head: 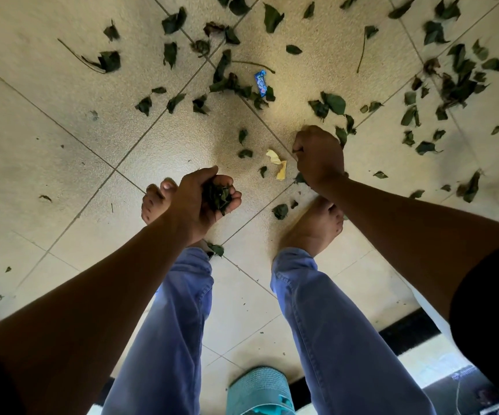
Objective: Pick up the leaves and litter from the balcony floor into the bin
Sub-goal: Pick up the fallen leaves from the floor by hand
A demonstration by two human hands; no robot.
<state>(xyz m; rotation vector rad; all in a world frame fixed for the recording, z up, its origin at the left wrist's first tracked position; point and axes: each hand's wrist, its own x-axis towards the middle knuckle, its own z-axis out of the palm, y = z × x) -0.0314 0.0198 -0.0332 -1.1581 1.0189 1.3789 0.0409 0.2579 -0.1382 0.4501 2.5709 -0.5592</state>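
Observation:
Many dark green leaves [335, 103] lie scattered over the beige tiled floor [62, 145], thickest toward the top and right. A blue sweet wrapper [261, 80] and a crumpled yellow paper scrap [278, 163] lie among them. My left hand [203, 199] is cupped palm-up around a bunch of leaves [216, 196]. My right hand [317, 155] is closed in a fist just right of the yellow scrap, with leaf bits showing at its edge; what it holds is mostly hidden. A teal bin [257, 390] stands behind me, between my legs at the bottom.
My bare feet [314, 226] stand on the tiles with a few leaves beside them. A long twig [77, 56] lies at upper left. A black strip [407, 330] borders the floor at the lower right.

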